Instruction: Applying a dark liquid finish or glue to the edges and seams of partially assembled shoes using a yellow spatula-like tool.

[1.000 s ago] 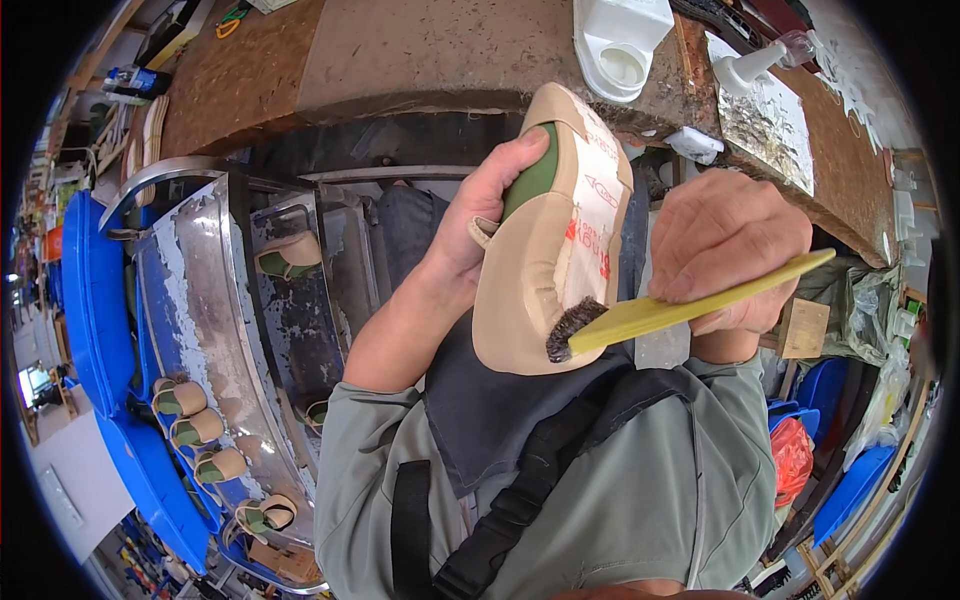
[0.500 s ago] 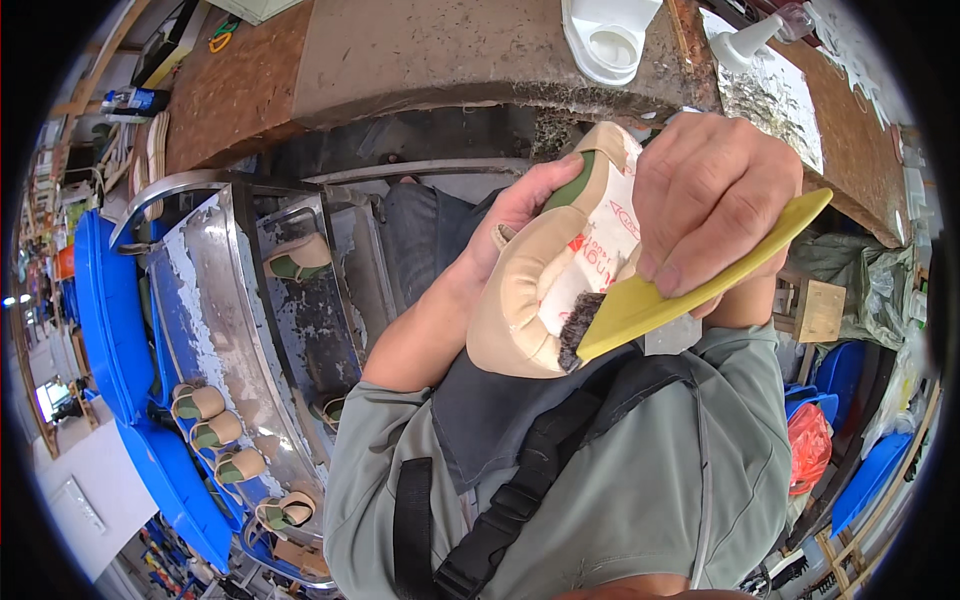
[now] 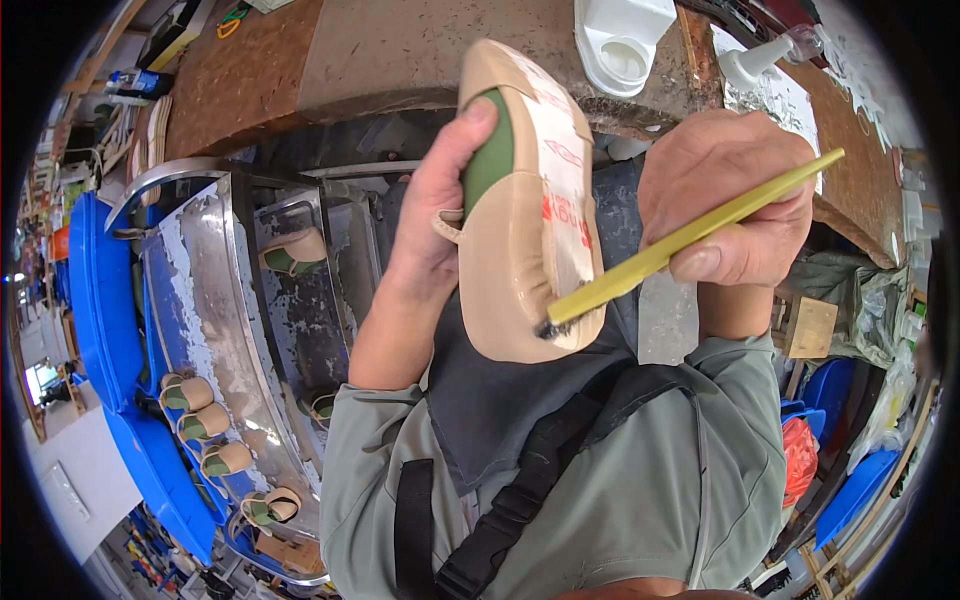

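Note:
My left hand is wrapped round a beige and green shoe upper and holds it up before my chest. A white insole board with red print shows on its underside, with the beige edge folded over around it. In my right hand a flat yellow-handled brush is gripped between thumb and fingers. Its dark bristles lie against the folded edge at the shoe's near end. The handle partly covers that edge, and the lower fingers of my left hand are hidden behind the shoe.
Ahead stands a brown workbench with a white plastic container and a nozzle bottle. To my left, a worn metal rack carries several similar shoes beside blue bins. A red bag is at right.
The shoe has moved up and turned more upright in my left hand. The brush has turned edge-on, its bristles shifting slightly up and left along the near end.

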Demonstrator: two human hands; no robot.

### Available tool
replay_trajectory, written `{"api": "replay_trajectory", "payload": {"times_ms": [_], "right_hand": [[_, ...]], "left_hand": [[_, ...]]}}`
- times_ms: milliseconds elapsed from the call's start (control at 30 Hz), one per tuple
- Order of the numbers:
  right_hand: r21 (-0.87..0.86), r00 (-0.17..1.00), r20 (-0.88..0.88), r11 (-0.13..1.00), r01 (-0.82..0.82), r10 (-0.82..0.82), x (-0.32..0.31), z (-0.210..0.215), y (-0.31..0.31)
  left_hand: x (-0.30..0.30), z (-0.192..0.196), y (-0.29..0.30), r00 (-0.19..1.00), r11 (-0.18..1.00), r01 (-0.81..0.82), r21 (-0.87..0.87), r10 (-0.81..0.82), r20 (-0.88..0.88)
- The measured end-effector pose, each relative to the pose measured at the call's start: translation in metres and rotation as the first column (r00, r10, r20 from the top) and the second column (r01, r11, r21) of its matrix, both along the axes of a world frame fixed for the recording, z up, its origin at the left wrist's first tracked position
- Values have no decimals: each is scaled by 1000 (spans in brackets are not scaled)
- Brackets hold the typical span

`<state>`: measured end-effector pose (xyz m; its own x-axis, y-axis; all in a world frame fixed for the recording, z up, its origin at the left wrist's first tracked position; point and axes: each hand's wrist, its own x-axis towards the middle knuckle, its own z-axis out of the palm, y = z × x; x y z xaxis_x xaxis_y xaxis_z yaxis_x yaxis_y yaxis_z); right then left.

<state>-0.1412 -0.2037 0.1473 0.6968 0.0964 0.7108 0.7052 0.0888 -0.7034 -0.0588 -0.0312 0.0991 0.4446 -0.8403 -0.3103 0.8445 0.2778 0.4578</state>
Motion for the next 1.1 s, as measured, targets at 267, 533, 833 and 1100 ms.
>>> {"api": "replay_trajectory", "payload": {"times_ms": [267,533,833,1100], "right_hand": [[-119,935,-248,966,230,-253,-5,11,8],[-117,983,140,984,138,-121,-3,-3,6],[-152,966,-27,956,249,-256,1,8,14],[-201,922,359,953,227,-145,-4,-2,16]], "left_hand": [[18,10,15,862,938,-342,59,289,416],[22,13,24,820,935,-351,47,283,497],[13,21,31,685,874,-484,-47,412,601],[5,30,39,528,769,-636,-62,493,691]]}}
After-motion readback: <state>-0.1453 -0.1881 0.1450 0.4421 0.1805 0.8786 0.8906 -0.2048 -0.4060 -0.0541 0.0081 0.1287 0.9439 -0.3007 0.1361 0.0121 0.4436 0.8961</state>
